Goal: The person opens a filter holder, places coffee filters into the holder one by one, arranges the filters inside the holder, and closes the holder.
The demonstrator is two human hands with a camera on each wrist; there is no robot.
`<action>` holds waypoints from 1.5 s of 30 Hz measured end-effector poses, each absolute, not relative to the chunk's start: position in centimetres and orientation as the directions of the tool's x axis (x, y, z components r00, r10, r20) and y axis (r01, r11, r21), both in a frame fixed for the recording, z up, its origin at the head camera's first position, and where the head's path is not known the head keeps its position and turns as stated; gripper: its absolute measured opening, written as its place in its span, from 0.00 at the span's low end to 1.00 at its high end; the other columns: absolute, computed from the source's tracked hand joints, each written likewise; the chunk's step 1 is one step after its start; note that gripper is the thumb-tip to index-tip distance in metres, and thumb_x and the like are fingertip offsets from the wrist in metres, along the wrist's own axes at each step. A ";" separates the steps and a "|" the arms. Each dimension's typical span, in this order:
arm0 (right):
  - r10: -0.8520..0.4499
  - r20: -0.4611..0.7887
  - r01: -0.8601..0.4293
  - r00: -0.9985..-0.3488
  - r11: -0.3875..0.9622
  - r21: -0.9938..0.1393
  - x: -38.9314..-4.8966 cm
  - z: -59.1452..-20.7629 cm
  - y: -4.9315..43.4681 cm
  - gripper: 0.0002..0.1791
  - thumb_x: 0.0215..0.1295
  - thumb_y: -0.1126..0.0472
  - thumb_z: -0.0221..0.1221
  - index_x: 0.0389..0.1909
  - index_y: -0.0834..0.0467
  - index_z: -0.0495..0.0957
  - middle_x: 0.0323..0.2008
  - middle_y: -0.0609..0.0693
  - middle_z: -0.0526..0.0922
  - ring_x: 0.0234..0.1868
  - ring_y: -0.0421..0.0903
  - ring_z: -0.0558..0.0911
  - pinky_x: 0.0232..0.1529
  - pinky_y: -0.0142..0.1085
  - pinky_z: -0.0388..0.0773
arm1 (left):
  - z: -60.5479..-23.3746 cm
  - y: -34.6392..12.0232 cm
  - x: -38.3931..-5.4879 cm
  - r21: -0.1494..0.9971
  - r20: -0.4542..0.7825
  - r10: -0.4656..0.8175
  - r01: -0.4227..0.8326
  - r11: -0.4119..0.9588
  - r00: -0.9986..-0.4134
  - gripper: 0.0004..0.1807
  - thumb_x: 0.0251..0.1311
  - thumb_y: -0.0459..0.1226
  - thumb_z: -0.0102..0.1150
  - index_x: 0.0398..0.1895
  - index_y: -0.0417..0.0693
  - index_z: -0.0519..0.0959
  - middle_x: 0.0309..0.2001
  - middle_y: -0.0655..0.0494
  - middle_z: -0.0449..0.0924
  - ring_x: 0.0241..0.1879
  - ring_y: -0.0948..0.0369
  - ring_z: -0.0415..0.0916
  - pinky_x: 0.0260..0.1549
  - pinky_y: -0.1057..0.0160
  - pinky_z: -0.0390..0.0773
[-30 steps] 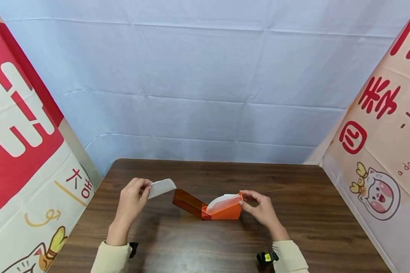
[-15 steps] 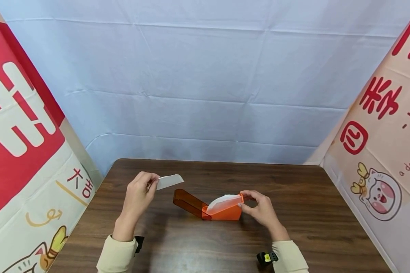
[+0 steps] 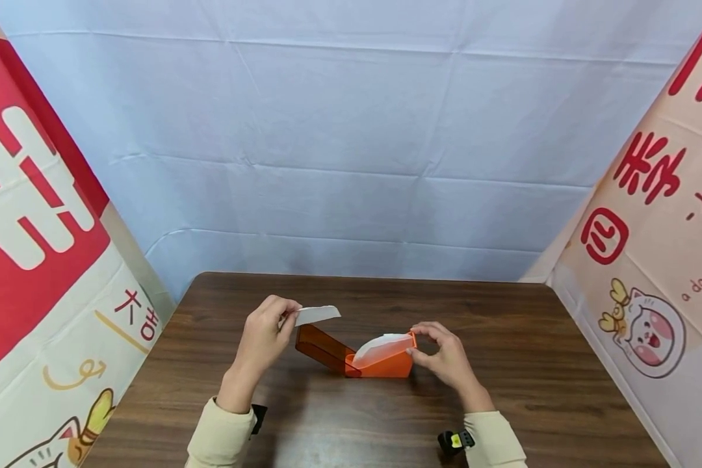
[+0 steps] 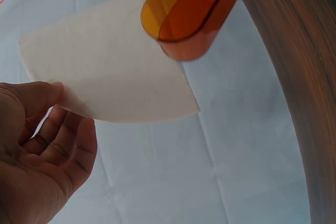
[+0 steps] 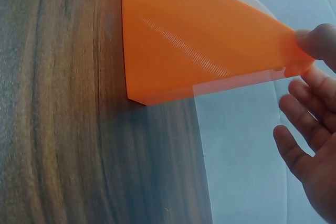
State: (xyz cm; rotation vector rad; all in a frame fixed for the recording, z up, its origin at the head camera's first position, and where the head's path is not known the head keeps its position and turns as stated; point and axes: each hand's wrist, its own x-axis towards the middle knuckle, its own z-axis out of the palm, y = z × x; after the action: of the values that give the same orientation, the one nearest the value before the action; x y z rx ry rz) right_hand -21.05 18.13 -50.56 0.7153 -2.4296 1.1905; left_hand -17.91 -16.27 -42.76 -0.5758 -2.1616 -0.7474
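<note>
My left hand (image 3: 267, 331) pinches a white coffee filter (image 4: 105, 66) by one edge between thumb and fingers. In the left wrist view the filter is fan-shaped and spread flat, held in the air. It hangs above the raised translucent brown lid (image 3: 322, 348) of an orange filter box (image 3: 386, 368). Several more white filters (image 3: 381, 344) stand inside the box, their curved tops showing over its sloping wall. With thumb and fingertips, my right hand (image 3: 444, 351) grips the box's tall right end. The box rests upright on the table.
The brown wooden table (image 3: 491, 312) carries the box near its middle. A pale blue cloth (image 3: 327, 143) hangs behind the back edge, and printed cloths (image 3: 649, 260) hang at both sides.
My left hand has moved right with the coffee filter, from left of the lid to above it. My right hand keeps its grip on the box, which stays put.
</note>
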 end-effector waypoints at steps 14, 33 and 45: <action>-0.262 0.508 -0.566 -0.821 0.493 -0.661 -21.1 -50.6 18.1 0.19 0.43 0.68 0.71 0.40 0.59 0.81 0.38 0.47 0.81 0.38 0.48 0.80 0.37 0.48 0.77 | -42.0 -15.1 -18.1 0.322 0.775 0.201 0.647 0.691 -0.600 0.08 0.50 0.24 0.65 0.31 0.43 0.80 0.31 0.56 0.76 0.29 0.65 0.72 0.26 0.67 0.74; -0.228 0.468 -0.518 -0.854 0.455 -0.724 -20.9 -51.0 18.0 0.20 0.44 0.68 0.71 0.42 0.60 0.80 0.36 0.48 0.81 0.36 0.54 0.80 0.37 0.50 0.76 | -42.8 -11.9 -18.0 0.352 0.783 0.212 0.699 0.622 -0.584 0.07 0.49 0.25 0.66 0.30 0.43 0.81 0.29 0.57 0.75 0.26 0.66 0.71 0.25 0.70 0.74; -0.201 0.472 -0.508 -0.858 0.461 -0.727 -20.9 -51.3 17.8 0.20 0.43 0.69 0.71 0.41 0.60 0.81 0.34 0.47 0.81 0.35 0.54 0.80 0.37 0.47 0.77 | -43.8 -9.6 -17.8 0.405 0.753 0.229 0.709 0.577 -0.617 0.09 0.49 0.23 0.65 0.30 0.43 0.81 0.30 0.57 0.76 0.26 0.67 0.71 0.26 0.72 0.74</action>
State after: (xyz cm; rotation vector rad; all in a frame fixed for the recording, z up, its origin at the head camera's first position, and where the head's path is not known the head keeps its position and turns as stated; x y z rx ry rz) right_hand -20.93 17.83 -51.33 0.6032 -2.3951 1.3531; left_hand -17.83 -9.59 -43.78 -0.7441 -2.1512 -0.9432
